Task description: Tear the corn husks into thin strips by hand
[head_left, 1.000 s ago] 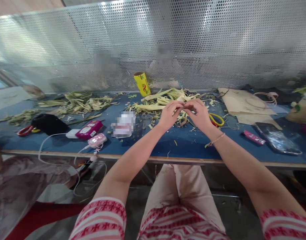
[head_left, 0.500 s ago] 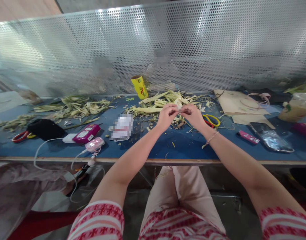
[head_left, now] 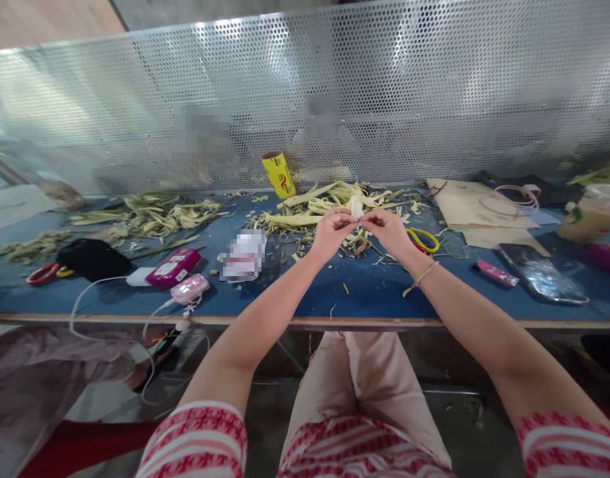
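Observation:
My left hand [head_left: 332, 231] and my right hand [head_left: 385, 230] meet fingertip to fingertip above the blue table. Between them they pinch a small pale plant piece [head_left: 356, 206], whitish and pointing up; its exact kind is too small to make out. Behind and beneath my hands lies a heap of pale green-yellow stalks, leaves and root-like scraps [head_left: 295, 219]. Close to my right wrist are yellow-and-red-handled scissors [head_left: 425, 240], partly hidden by that hand.
A yellow tube [head_left: 279, 176] stands by the perforated metal screen [head_left: 364, 86]. To the left are more stalks [head_left: 160, 216], a black cloth item [head_left: 93, 257], a magenta box [head_left: 174, 267] and cables. Rightward lie cardboard [head_left: 458, 206], a phone [head_left: 543, 273] and a drink cup [head_left: 593, 216].
The pale piece now shows more upright above my fingertips. My hands stay together in nearly the same spot, with a slight shift of the fingers.

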`<control>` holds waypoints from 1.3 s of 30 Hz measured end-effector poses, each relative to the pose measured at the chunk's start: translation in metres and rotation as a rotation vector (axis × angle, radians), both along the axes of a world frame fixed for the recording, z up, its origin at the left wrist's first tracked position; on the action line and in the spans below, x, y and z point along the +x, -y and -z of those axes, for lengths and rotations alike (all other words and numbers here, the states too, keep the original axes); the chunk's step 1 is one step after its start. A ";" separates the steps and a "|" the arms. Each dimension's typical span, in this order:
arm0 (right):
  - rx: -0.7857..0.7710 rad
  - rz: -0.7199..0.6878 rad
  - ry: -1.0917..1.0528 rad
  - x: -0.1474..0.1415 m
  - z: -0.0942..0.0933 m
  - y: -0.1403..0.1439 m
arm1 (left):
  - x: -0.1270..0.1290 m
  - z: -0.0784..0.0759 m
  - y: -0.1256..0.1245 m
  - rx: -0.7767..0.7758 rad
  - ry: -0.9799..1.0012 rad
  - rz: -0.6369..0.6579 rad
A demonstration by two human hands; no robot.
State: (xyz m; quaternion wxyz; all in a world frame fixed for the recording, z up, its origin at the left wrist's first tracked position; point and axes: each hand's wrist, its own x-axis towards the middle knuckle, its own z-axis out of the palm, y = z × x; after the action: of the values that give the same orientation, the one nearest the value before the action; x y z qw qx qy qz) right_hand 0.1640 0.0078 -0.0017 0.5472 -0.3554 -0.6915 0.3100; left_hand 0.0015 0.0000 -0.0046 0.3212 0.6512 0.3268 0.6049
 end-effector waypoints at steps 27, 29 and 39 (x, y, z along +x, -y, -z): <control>-0.009 0.079 -0.011 -0.009 -0.001 0.007 | 0.012 -0.006 0.012 -0.156 0.145 -0.051; -0.006 0.074 -0.041 -0.010 0.000 0.007 | 0.013 -0.005 0.012 -0.185 0.199 -0.036; -0.025 0.057 -0.062 -0.012 0.003 0.008 | 0.013 -0.007 0.015 -0.206 0.181 0.011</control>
State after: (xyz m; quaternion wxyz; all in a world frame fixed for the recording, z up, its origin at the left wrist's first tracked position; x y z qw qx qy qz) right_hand 0.1520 -0.0003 -0.0043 0.5727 -0.3719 -0.6598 0.3136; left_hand 0.0144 -0.0154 0.0021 0.4180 0.5594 0.3533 0.6226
